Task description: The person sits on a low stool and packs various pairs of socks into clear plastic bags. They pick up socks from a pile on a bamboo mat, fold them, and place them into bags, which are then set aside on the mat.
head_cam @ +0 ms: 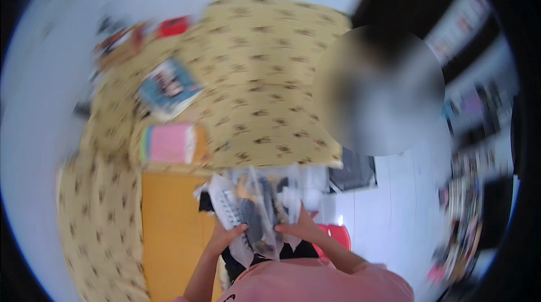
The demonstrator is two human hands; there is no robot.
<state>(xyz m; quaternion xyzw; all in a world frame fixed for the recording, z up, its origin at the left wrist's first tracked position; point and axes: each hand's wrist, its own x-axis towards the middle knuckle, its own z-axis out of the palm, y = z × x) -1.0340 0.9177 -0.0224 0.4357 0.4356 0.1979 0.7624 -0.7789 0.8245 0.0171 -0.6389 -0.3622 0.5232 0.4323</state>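
Several translucent plastic bags (253, 213) with dark and light items inside are bunched against the front of my pink shirt. My left hand (228, 234) grips their left side, thumb on top. On the right side my right hand (298, 228) holds them the same way. What the bags contain is blurred; some of it looks grey, black and orange. Dark cloth lies just below and beside the bags. Both hands' fingers are mostly hidden beneath the plastic.
A patterned yellow cloth (270, 82) spreads ahead, with a blue printed packet (169, 86) and folded pink cloth (169, 143) on its left. An orange surface (169, 226) lies at left. A red plastic object (340, 236) stands right; shelves (460, 200) hold many items. A blurred disc covers the upper right.
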